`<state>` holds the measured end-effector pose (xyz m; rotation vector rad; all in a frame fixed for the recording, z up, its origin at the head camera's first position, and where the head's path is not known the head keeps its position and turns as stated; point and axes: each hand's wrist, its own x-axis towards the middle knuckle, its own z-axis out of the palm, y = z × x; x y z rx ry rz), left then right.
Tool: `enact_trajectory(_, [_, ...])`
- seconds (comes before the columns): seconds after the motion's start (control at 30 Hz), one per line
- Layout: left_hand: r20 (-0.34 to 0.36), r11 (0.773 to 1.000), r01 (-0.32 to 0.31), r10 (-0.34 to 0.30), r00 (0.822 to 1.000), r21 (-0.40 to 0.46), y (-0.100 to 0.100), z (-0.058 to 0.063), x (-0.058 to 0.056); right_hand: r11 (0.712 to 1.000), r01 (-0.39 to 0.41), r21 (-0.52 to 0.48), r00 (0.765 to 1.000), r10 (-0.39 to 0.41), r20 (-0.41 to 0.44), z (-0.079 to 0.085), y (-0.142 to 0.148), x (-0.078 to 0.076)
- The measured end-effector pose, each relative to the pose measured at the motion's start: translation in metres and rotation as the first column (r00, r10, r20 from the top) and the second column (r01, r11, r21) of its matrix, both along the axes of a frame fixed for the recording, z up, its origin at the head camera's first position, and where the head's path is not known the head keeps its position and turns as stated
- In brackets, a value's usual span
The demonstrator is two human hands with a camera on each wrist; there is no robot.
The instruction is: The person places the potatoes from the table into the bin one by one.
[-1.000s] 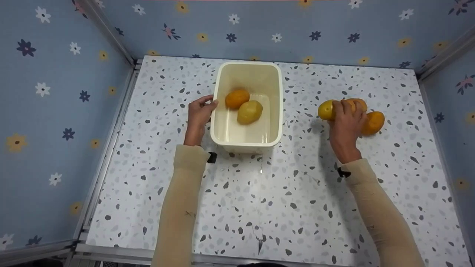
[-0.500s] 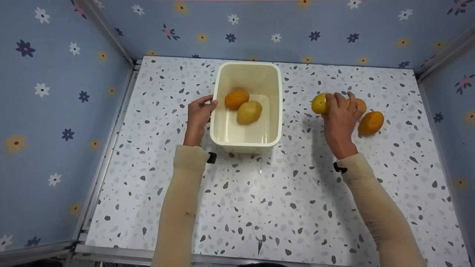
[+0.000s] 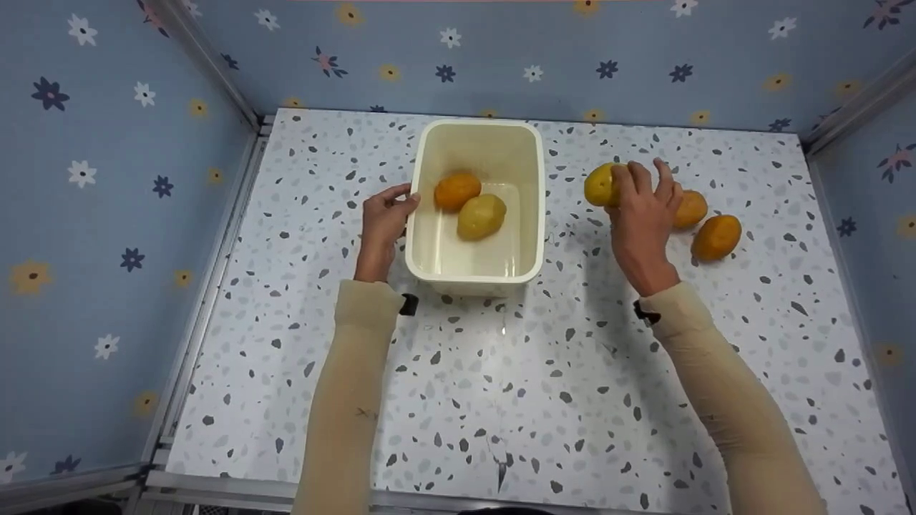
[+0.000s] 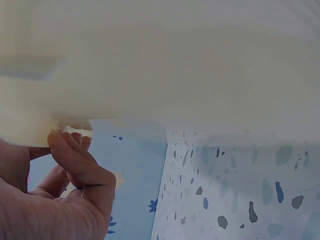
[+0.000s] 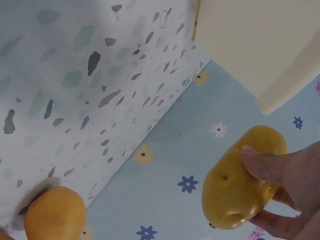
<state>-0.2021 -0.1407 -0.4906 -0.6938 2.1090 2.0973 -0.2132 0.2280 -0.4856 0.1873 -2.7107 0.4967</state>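
Observation:
My right hand (image 3: 642, 225) holds a yellow potato (image 5: 235, 182) above the table, thumb on one side and fingers on the other. Dark eyes dot its skin. To the left stands a deep cream plastic bin (image 3: 472, 277), its rim pinched at the left side by my left hand (image 3: 381, 223). In the left wrist view, bent fingers (image 4: 75, 160) meet the bin's edge, and the bin's wall fills the upper part. Inside the bin lie an orange mango-like fruit (image 3: 457, 192) and a second yellow potato (image 3: 481, 217), side by side.
Two more orange mango-like fruits, one nearer (image 3: 717, 238) and one partly behind my right hand (image 3: 691, 209), lie on the speckled white table (image 3: 558, 429). Blue flowered panels (image 3: 501, 43) stand around the table's back and sides.
My right hand has lifted the potato and moved it left and away from the two orange fruits. My left hand and the bin have stayed in place.

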Motion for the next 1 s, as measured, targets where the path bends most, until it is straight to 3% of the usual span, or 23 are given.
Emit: enact_trajectory(1.0, [0.004, 1.0, -0.014, 0.014, 1.0, -0.007, 0.001, -0.001, -0.002, 0.994, -0.1, 0.049, 0.994, 0.102, -0.041, 0.026, -0.044, -0.01])
